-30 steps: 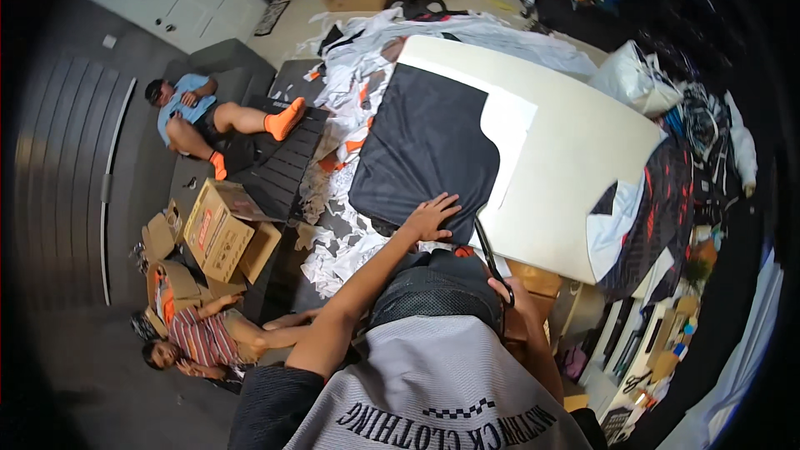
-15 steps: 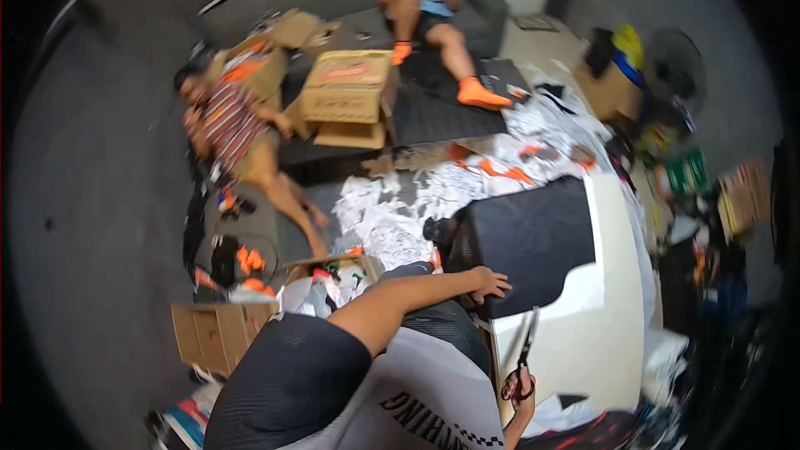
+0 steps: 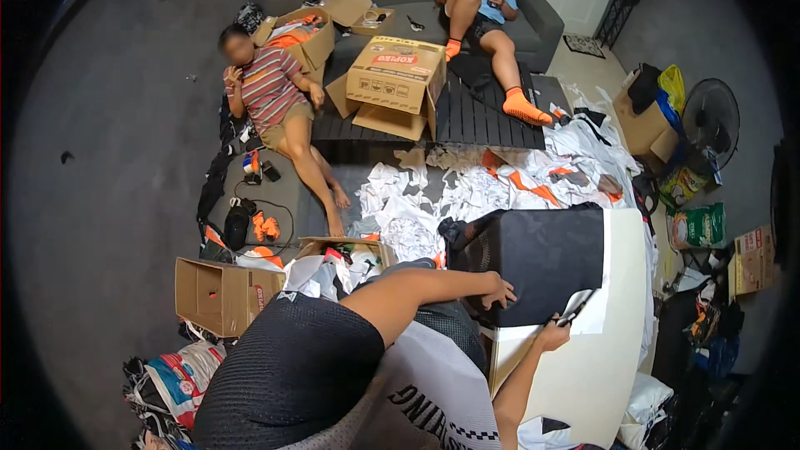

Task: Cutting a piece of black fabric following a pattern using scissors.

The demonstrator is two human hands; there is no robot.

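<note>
A piece of black fabric (image 3: pixel 546 262) lies over the white tabletop (image 3: pixel 623 283), with a white sheet (image 3: pixel 593 315) showing beneath its right and near edges. My left hand (image 3: pixel 500 290) rests on the fabric's near left part, fingers slightly bent and apart, holding nothing. In my right hand (image 3: pixel 552 336) is a pair of dark-handled scissors (image 3: pixel 577 307). Its blades point to the far right, at the curved notch in the fabric's near right corner, over the white sheet. Whether the blades touch the fabric I cannot tell.
White and orange fabric scraps (image 3: pixel 400 217) cover the floor past the table. An open carton (image 3: pixel 212 296) stands left of me. Two people sit beyond, one at left and one on the grey sofa (image 3: pixel 542 17). A large carton (image 3: pixel 392 75) rests on the black slatted table (image 3: pixel 492 121).
My right hand has moved farther away and to the right, bringing the scissors from the fabric's near edge to its notched corner. My left hand stays on the fabric, its fingers more bent.
</note>
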